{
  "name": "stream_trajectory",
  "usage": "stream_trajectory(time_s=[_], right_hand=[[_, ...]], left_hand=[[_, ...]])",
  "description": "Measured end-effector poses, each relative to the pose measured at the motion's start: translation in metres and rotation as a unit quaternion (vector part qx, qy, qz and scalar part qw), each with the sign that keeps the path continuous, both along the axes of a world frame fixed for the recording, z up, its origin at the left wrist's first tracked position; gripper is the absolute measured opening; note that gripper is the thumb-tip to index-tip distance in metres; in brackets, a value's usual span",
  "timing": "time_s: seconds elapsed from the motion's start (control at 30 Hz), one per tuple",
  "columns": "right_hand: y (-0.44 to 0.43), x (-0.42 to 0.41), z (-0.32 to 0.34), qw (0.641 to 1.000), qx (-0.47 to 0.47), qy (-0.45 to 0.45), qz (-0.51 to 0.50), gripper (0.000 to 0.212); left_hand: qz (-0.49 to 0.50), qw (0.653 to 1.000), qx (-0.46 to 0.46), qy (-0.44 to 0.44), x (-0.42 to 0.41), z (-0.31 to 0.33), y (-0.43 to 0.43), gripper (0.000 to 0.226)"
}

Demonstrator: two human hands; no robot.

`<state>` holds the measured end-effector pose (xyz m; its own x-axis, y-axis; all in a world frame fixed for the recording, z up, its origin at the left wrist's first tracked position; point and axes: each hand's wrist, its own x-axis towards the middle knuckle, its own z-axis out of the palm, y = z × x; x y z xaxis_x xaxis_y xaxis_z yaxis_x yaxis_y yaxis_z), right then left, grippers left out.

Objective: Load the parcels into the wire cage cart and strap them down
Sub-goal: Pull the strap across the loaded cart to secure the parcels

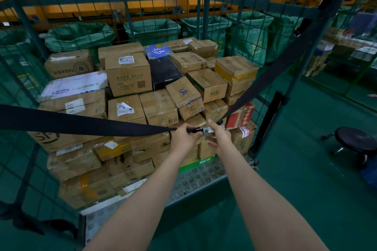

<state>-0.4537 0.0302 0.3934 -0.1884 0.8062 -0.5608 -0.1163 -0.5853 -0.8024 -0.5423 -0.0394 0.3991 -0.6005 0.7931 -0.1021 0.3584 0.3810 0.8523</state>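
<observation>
Gripping strap (81, 123) and buckle (208, 130), left hand (182, 138) and right hand (220, 138) meet before stacked parcels (128, 75); stool (355, 138) right.

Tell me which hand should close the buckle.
Right, probably: the right hand already holds the buckle, while the left hand is busy gripping the left strap taut.

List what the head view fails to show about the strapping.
- Buckle: head view, left hand and right hand partly cover it; latching unclear.
- Left strap: anchor cut off by left edge.
- Right strap: anchor beyond top edge.
- Labels: too small, blurred.
</observation>
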Motion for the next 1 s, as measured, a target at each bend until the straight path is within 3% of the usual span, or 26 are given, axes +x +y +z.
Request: stream_trajectory(time_s=[0.17, 0.3, 0.67, 1.0], right_hand=[[0.004, 0.002, 0.001, 0.999, -0.005, -0.008, 0.045, 0.069], [0.012, 0.002, 0.003, 0.993, 0.021, -0.068, 0.096, 0.049], [0.045, 0.004, 0.004, 0.946, 0.076, -0.190, 0.253, 0.042], [0.081, -0.026, -0.013, 0.929, 0.124, -0.209, 0.280, 0.047]], left_hand=[[0.009, 1.000, -0.018, -0.009, -0.002, -0.002, -0.002, 0.019], [0.029, 0.999, -0.029, -0.002, -0.004, -0.005, 0.001, 0.026], [0.077, 0.995, -0.059, -0.025, -0.004, -0.009, 0.013, 0.032], [0.096, 0.988, -0.118, -0.009, -0.028, -0.007, 0.041, 0.045]])
